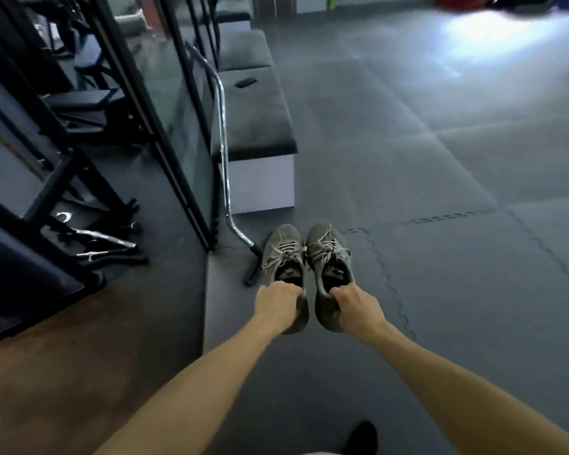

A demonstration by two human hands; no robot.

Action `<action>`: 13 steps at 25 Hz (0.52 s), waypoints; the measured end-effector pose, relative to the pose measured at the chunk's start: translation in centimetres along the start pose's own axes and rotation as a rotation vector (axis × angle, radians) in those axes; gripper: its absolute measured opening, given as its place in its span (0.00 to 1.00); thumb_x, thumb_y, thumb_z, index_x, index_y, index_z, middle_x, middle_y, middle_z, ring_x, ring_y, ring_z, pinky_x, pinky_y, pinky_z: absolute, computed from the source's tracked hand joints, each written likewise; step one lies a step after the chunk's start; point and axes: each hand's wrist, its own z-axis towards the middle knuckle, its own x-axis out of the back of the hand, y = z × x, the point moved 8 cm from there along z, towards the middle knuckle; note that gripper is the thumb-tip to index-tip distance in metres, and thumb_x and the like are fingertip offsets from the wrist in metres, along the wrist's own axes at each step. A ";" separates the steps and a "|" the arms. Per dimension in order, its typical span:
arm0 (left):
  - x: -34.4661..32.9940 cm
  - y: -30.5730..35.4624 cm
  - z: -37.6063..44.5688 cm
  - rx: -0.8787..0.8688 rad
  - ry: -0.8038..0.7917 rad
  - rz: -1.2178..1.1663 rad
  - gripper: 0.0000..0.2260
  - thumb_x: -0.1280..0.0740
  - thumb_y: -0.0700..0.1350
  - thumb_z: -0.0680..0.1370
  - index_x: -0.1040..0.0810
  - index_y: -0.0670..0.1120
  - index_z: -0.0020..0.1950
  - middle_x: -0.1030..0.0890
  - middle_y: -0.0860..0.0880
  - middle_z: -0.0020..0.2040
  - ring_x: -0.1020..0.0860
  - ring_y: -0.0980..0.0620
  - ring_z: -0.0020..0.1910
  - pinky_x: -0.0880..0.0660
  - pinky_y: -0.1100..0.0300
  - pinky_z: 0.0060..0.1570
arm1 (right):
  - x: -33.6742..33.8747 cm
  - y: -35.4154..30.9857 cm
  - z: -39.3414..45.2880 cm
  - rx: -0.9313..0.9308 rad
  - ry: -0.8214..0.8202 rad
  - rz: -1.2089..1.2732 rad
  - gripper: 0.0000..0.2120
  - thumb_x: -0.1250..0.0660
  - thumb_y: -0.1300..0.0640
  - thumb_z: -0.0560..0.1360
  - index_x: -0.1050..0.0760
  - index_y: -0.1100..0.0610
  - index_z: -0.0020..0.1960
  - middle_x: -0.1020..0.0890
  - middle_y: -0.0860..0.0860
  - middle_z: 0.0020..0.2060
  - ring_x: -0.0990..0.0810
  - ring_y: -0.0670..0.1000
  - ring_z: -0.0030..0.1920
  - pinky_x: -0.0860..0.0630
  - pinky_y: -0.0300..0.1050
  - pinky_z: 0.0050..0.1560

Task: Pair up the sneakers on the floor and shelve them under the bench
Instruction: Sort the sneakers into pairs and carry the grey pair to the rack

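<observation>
Gripping left sneaker (284, 257), right sneaker (329, 254), side by side

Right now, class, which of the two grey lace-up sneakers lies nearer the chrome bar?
The grey sneaker gripped by the left hand; the other sneaker, in the right hand, sits farther from the chrome bar.

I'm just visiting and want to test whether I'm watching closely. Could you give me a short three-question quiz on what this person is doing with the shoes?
1. True or false: each hand grips one sneaker at the heel opening.
2. Which way do the sneakers' toes point? A) towards the person B) away, towards the bench C) straight up
3. Fill in: the small dark object lies on top of the ____.

Key
1. True: the left hand holds the left sneaker, the right hand holds the right sneaker.
2. B: towards the bench.
3. Bench: the small dark object rests on its cushion.
</observation>
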 end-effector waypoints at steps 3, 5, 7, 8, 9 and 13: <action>0.9 7.0 5.5 -0.036 0.008 -0.002 0.06 0.32 0.45 0.77 0.22 0.52 0.54 0.19 0.49 0.55 0.23 0.47 0.59 0.30 0.52 0.56 | 2.9 8.0 0.9 -0.041 0.021 0.020 0.08 0.36 0.61 0.72 0.26 0.56 0.51 0.23 0.55 0.51 0.22 0.60 0.51 0.27 0.49 0.42; 1.6 10.7 8.8 -0.048 0.010 -0.014 0.05 0.32 0.45 0.76 0.22 0.52 0.52 0.19 0.49 0.53 0.23 0.46 0.58 0.31 0.52 0.55 | 4.7 12.5 1.9 -0.065 0.032 0.020 0.09 0.35 0.61 0.73 0.26 0.56 0.53 0.23 0.55 0.51 0.22 0.59 0.52 0.27 0.49 0.42; 2.2 13.3 12.4 -0.047 0.006 -0.027 0.04 0.31 0.44 0.76 0.22 0.52 0.49 0.19 0.49 0.52 0.23 0.46 0.57 0.31 0.52 0.55 | 6.1 16.2 3.5 -0.090 0.044 0.035 0.10 0.34 0.61 0.73 0.25 0.56 0.54 0.22 0.55 0.51 0.22 0.59 0.52 0.27 0.49 0.42; 2.3 14.1 14.1 -0.044 -0.001 -0.030 0.04 0.31 0.44 0.75 0.22 0.53 0.48 0.19 0.49 0.51 0.23 0.46 0.56 0.31 0.53 0.54 | 6.7 17.7 4.4 -0.107 0.053 0.043 0.10 0.34 0.61 0.73 0.25 0.56 0.54 0.22 0.55 0.51 0.22 0.59 0.52 0.26 0.50 0.43; 2.5 15.0 16.0 -0.045 -0.006 -0.031 0.05 0.31 0.43 0.75 0.23 0.53 0.46 0.18 0.49 0.51 0.23 0.46 0.56 0.32 0.53 0.53 | 7.4 19.3 5.6 -0.124 0.060 0.050 0.11 0.34 0.61 0.73 0.25 0.56 0.54 0.22 0.55 0.52 0.21 0.59 0.53 0.25 0.51 0.44; 3.3 17.2 25.4 -0.087 -0.005 -0.020 0.04 0.31 0.44 0.75 0.22 0.53 0.48 0.18 0.49 0.51 0.23 0.46 0.56 0.32 0.54 0.52 | 9.7 24.8 12.2 -0.163 0.065 0.055 0.11 0.34 0.61 0.73 0.26 0.56 0.55 0.23 0.55 0.52 0.22 0.59 0.53 0.26 0.50 0.45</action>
